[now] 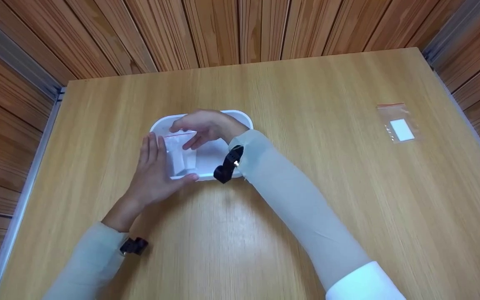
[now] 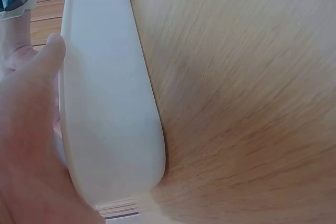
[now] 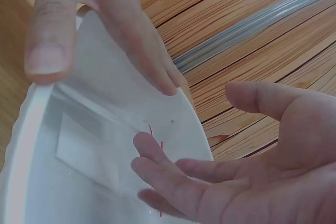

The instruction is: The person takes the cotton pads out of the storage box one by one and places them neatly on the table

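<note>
A white plastic basin (image 1: pixel 223 166) sits on the wooden table. Inside its left part lie clear zip bags (image 1: pixel 183 157) with red seal lines, overlapping each other, with white pieces in them. My left hand (image 1: pixel 152 171) lies across the basin's left end, fingers straight over the left rim and thumb along the near rim. In the left wrist view that thumb (image 2: pixel 51 51) rests at the rim above the basin's outer wall. Above the basin, my right hand (image 1: pixel 206 125) has its thumb and fingers apart and nothing between them. Its fingertips overlap the bags' red seal lines in the right wrist view.
Another clear zip bag (image 1: pixel 398 125) with a white card and red seal lies at the table's right. Wooden panel walls (image 1: pixel 223 29) with metal rails surround the table (image 1: pixel 306 96) at the back and sides.
</note>
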A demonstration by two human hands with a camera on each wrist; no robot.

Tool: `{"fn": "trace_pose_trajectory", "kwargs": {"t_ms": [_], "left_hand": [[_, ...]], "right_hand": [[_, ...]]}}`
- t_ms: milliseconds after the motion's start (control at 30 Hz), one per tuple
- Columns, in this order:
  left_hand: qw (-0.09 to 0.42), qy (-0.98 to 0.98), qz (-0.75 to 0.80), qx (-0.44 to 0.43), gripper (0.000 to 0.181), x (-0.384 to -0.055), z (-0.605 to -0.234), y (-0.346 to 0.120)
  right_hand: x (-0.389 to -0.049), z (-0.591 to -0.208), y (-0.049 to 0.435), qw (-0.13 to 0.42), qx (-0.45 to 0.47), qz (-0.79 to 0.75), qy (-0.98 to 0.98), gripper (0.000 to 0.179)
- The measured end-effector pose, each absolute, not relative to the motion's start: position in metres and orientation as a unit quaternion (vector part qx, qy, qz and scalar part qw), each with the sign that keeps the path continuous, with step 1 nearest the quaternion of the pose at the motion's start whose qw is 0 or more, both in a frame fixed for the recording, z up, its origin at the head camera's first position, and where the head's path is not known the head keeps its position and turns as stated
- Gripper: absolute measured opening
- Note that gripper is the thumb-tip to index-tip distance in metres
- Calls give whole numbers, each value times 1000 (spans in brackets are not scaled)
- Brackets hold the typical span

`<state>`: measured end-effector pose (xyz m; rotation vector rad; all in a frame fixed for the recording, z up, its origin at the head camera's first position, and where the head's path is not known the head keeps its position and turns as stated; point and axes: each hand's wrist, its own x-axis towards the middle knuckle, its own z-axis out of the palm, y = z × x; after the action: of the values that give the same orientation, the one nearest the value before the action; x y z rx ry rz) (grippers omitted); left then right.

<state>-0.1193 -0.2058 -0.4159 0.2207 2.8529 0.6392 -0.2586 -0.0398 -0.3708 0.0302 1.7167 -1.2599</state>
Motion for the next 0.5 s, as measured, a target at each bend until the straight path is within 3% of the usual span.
{"fn": "trace_pose_trajectory", "kwargs": {"t_ms": [500], "left_hand": [[96,967,217,93,131,-121,-416,-207]], "right_hand": [[-242,-361,-48,476,-54,-476,738,49]]}}
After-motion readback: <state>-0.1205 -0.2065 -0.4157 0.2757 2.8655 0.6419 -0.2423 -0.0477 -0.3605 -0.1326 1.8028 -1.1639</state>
